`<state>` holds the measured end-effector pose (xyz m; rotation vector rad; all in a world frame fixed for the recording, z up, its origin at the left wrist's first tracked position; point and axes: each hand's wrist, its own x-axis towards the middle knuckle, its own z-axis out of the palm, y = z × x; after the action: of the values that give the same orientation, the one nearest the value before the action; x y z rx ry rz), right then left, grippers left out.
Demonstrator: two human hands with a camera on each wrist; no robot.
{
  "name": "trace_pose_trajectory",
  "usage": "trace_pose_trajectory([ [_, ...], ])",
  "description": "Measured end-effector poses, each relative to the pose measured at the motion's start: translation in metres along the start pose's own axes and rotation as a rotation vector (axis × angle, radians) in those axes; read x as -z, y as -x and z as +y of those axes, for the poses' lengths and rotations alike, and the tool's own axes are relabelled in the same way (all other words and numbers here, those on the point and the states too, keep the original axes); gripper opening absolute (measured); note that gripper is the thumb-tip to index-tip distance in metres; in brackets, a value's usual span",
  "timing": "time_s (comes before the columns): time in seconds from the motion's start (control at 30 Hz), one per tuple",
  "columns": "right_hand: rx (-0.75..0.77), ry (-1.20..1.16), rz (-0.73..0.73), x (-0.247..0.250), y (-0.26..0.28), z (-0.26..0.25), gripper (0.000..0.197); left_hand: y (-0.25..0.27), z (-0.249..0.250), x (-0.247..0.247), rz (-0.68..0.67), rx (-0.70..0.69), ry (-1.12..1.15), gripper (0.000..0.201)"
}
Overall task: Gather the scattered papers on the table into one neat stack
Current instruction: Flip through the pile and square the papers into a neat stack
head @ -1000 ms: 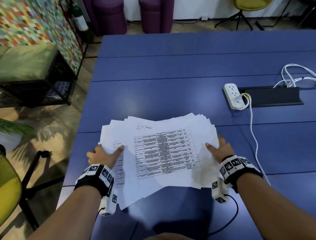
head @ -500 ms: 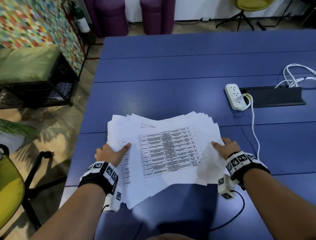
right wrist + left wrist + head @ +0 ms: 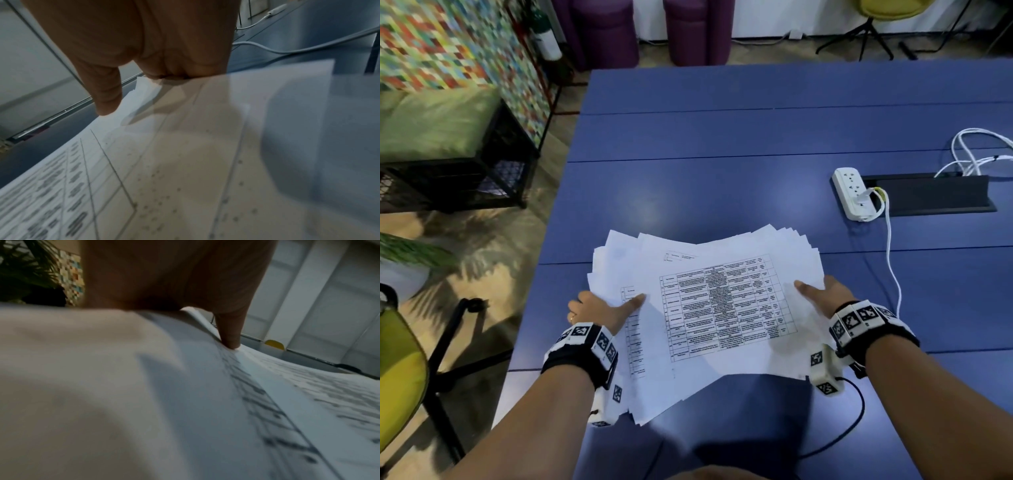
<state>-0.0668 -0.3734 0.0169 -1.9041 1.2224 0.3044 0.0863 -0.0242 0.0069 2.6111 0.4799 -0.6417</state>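
Observation:
A loose, fanned pile of white papers with a printed table on the top sheet hangs slightly above the blue table, casting a shadow below. My left hand grips the pile's left edge, its thumb pressed on top of the papers. My right hand grips the right edge, thumb on the top sheet of the papers. The fingers of both hands are hidden under the sheets. The sheet edges are uneven.
A white power strip with a white cable lies right of the pile, beside a black cable tray. A yellow chair stands off the table's left edge. A dark bench sits farther left.
Both hands have kept their hold on the pile. The pile has shifted slightly to the right, and the right hand has come in a little towards the left.

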Motion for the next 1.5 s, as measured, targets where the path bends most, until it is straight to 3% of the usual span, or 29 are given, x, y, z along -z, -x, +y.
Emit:
trace_pose_trajectory([
  [0.2, -0.107, -0.016, 0.096, 0.008, -0.008, 0.011, 0.073, -0.023, -0.009, 0.007, -0.147, 0.045, 0.277, 0.132],
  [0.3, -0.190, -0.079, 0.032, 0.008, -0.007, 0.013, 0.075, -0.029, -0.013, 0.004, -0.182, -0.003, 0.208, 0.130],
  [0.37, -0.252, -0.091, -0.051, 0.011, -0.003, 0.011, 0.077, -0.019, -0.009, 0.008, -0.171, -0.032, 0.097, 0.120],
  [0.43, -0.270, -0.096, -0.110, 0.015, 0.000, 0.010, 0.065, -0.012, -0.005, 0.011, -0.139, -0.043, 0.063, 0.109],
  [0.6, -0.173, -0.058, -0.177, 0.013, -0.001, 0.015, 0.058, -0.016, -0.015, 0.013, -0.179, -0.049, 0.362, 0.099],
  [0.67, -0.113, -0.109, -0.207, 0.012, 0.003, 0.016, 0.043, -0.016, -0.020, 0.016, -0.271, -0.047, 0.464, 0.072],
  [0.7, -0.101, -0.129, -0.237, 0.011, 0.006, 0.017, 0.042, -0.011, -0.021, 0.018, -0.316, -0.047, 0.494, 0.055],
  [0.77, -0.096, -0.194, -0.307, 0.009, 0.011, 0.024, 0.045, -0.006, -0.024, 0.018, -0.343, -0.039, 0.537, 0.041],
  [0.9, -0.084, -0.296, -0.301, -0.002, 0.019, 0.036, 0.051, -0.005, -0.027, 0.017, -0.376, -0.092, 0.624, 0.058],
  [1.0, -0.050, -0.369, -0.168, -0.004, 0.025, 0.038, 0.037, -0.004, -0.029, 0.019, -0.464, -0.137, 0.703, 0.082],
  [1.07, -0.060, -0.390, -0.096, -0.002, 0.026, 0.039, 0.028, -0.004, -0.034, 0.020, -0.509, -0.107, 0.768, 0.077],
  [1.13, -0.047, -0.396, -0.058, -0.002, 0.024, 0.043, 0.036, 0.000, -0.037, 0.024, -0.485, -0.060, 0.763, 0.059],
  [1.23, -0.052, -0.389, -0.040, -0.001, 0.015, 0.054, 0.070, 0.007, -0.038, 0.029, -0.389, 0.000, 0.734, 0.038],
  [1.3, -0.060, -0.378, -0.022, 0.000, 0.014, 0.058, 0.067, 0.015, -0.033, 0.032, -0.304, 0.020, 0.742, 0.027],
  [1.4, -0.084, -0.420, 0.003, 0.004, 0.016, 0.062, 0.069, 0.032, -0.023, 0.038, -0.397, 0.007, 0.767, 0.027],
  [1.5, -0.098, -0.469, 0.001, 0.003, 0.002, 0.086, 0.104, 0.028, -0.028, 0.037, -0.466, -0.019, 0.774, 0.029],
])
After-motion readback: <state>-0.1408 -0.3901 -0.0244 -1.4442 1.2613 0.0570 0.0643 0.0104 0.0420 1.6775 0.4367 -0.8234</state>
